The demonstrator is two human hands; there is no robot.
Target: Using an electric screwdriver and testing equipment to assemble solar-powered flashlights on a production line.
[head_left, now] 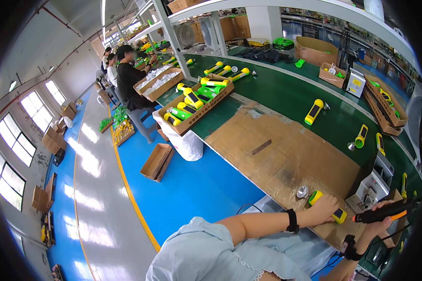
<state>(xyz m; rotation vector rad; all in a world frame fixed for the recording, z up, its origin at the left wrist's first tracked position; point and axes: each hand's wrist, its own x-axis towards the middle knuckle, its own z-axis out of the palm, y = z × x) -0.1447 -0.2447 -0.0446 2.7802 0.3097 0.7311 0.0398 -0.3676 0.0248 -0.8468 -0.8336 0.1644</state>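
My left hand (pixel 324 209) is closed round a yellow and green flashlight (pixel 340 216) that lies on the cardboard sheet (pixel 286 150). The fingers cover the flashlight's middle. A silver reflector (pixel 302 192) sits beside its green end. My right hand (pixel 382 224) grips a black electric screwdriver (pixel 388 211) with an orange strip. The screwdriver is nearly level, its tip pointing left toward the flashlight and apart from it. A grey metal machine (pixel 371 187) stands just beyond my right hand.
Several flashlights, one here (pixel 314 112), lie on the green bench (pixel 276 93). A cardboard box (pixel 199 114) full of flashlights stands at the far left of the cardboard sheet. More boxes (pixel 384 112) line the right. Co-workers (pixel 133 84) stand farther up the bench. An open carton (pixel 157 162) rests on the blue floor.
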